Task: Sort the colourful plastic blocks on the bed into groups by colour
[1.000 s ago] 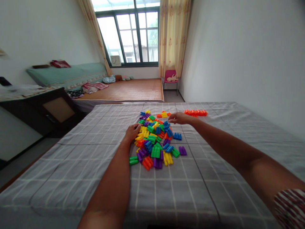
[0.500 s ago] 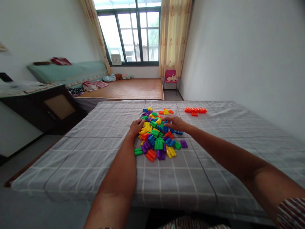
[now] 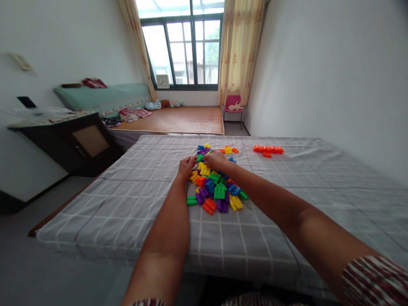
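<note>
Plastic blocks in green, yellow, purple, blue and orange form a loose pile [image 3: 219, 192] on the checked grey cloth. My left hand [image 3: 187, 166] is at the pile's left edge, fingertips bent toward the blocks near a green block [image 3: 199, 158]. Over the upper part of the pile lies my right hand [image 3: 216, 160], its fingers close to my left fingertips. What either hand holds, if anything, is too small and hidden to tell. Behind the pile is a small orange and yellow group [image 3: 228, 150]. A joined orange row [image 3: 268, 149] lies farther right.
The grey checked cloth [image 3: 127, 212] covers the table. Beyond it are a bed with a brown mat [image 3: 191, 119], a pink chair [image 3: 233, 102] and a window. A dark cabinet [image 3: 79, 140] stands at the left, a white wall at the right.
My right hand has moved left across the pile, closer to my left hand, and now covers blocks that were visible. The whole view has shifted slightly.
</note>
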{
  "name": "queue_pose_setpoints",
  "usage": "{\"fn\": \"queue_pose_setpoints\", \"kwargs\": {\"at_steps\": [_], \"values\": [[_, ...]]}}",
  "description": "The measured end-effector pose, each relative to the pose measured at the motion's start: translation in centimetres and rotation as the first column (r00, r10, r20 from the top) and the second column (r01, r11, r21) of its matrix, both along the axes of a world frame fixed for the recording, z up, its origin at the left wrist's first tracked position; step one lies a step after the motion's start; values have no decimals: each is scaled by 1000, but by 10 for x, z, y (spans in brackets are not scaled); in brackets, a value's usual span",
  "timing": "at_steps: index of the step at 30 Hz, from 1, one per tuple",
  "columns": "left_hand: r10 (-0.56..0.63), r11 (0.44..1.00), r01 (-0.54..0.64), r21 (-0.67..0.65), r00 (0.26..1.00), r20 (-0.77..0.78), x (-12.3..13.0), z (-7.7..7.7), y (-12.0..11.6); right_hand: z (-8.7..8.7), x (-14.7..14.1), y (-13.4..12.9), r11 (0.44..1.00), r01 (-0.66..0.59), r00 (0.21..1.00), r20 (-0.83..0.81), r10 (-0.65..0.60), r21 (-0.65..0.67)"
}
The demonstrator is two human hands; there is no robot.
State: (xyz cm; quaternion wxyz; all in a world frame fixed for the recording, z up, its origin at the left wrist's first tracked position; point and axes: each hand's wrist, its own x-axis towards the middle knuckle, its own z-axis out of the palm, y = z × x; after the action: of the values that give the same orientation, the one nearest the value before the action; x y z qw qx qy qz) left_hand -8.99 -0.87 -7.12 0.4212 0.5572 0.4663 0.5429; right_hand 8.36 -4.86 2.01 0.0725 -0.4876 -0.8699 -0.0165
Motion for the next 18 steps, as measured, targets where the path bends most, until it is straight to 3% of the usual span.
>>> {"fn": "queue_pose_setpoints", "kwargs": {"at_steps": [3, 6, 10, 14, 18], "values": [[-13, 1000, 13, 8, 1000, -18, 0, 0, 1, -1, 0, 11, 988, -63, 997, 45, 70, -141], [-18, 1000, 18, 7, 999, -32, 0, 0, 2, -5, 2, 16, 966, -159, 987, -1, 162, -203], [-10, 1000, 10, 4, 1000, -14, 1, 1, 1, -9, 10, 18, 941, -257, 956, -199, 215, -219], [-17, 1000, 18, 9, 1000, -26, 1, 2, -1, -9, 38, 18, 936, -287, 846, -513, 147, -205], [-21, 1000, 22, 2, 998, -66, 0, 6, -4, -8, 103, 11, 954, -174, 707, -705, -51, -243]]}}
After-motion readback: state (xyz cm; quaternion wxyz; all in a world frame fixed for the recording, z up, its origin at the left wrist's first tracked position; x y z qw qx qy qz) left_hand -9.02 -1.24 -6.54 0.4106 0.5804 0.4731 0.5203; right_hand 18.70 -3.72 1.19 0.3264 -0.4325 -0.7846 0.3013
